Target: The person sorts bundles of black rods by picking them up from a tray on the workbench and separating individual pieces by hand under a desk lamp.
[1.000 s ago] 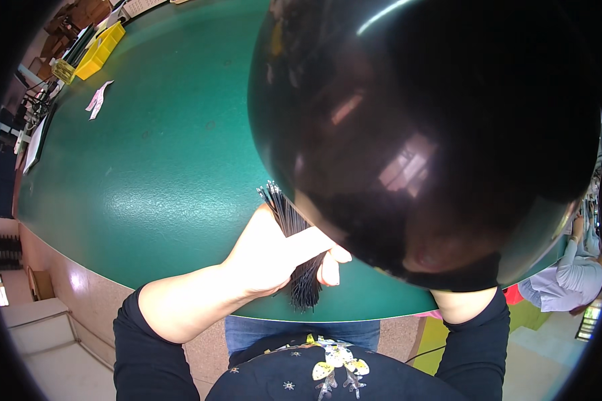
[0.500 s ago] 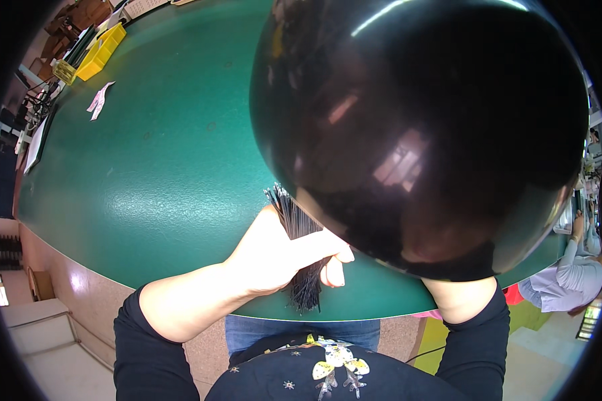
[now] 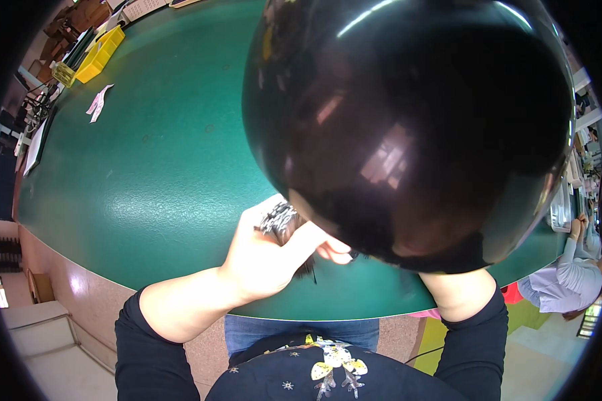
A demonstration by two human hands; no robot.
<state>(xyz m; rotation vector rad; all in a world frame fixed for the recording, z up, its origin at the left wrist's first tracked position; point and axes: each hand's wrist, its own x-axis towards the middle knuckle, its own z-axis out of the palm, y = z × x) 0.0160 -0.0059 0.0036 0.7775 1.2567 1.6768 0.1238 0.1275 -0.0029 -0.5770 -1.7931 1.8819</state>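
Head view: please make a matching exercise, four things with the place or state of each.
1. Bundle of thin black strands
2. Large glossy black rounded object
3. Yellow rectangular tray
4. Pinkish paper strip

A. Hiding the right hand
B. Lying alone on the green tabletop
C. In the left hand
D. Beside a see-through yellowish container

1-C, 2-A, 3-D, 4-B

Before me spreads a glossy green tabletop, catching a pale glare on my left. Past its left edge I see a tan floor with a bright patch of light, a brown box-like piece and, lower, a white block. A small bright window shows far left; another window, crossed by dark bars, sits far right, beyond yellow-green flooring.
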